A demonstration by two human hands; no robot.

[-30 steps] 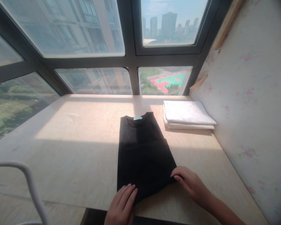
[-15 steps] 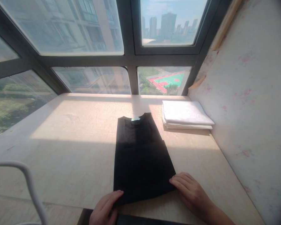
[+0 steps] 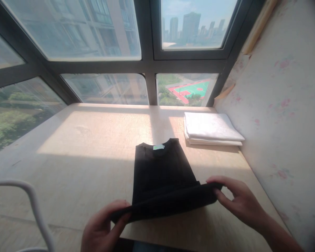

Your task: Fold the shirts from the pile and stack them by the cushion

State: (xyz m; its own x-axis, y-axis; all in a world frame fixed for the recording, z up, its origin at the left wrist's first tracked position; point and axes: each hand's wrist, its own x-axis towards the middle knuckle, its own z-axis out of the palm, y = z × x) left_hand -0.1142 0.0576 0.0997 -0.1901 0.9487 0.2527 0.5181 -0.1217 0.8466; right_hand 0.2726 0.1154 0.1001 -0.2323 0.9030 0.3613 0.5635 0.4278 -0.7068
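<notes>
A black shirt [image 3: 164, 171] lies folded on the pale wooden surface, its collar with a light label facing the window. Its near edge is raised off the surface as a thick fold. My left hand [image 3: 105, 224] pinches the left corner of that edge between thumb and fingers. At the right corner, my right hand [image 3: 238, 199] grips the cloth the same way, thumb below and fingers on top.
White folded cloths [image 3: 212, 127] are stacked at the back right, near the flowered wall [image 3: 283, 105]. A curved white tube [image 3: 33, 206] stands at the lower left. Windows with dark frames [image 3: 144, 66] border the far edge of the wooden surface [image 3: 76, 182].
Both hands have lifted the shirt's near edge, which lay flat before. The collar has come nearer to me. My right hand has moved up and to the right, my left hand slightly left.
</notes>
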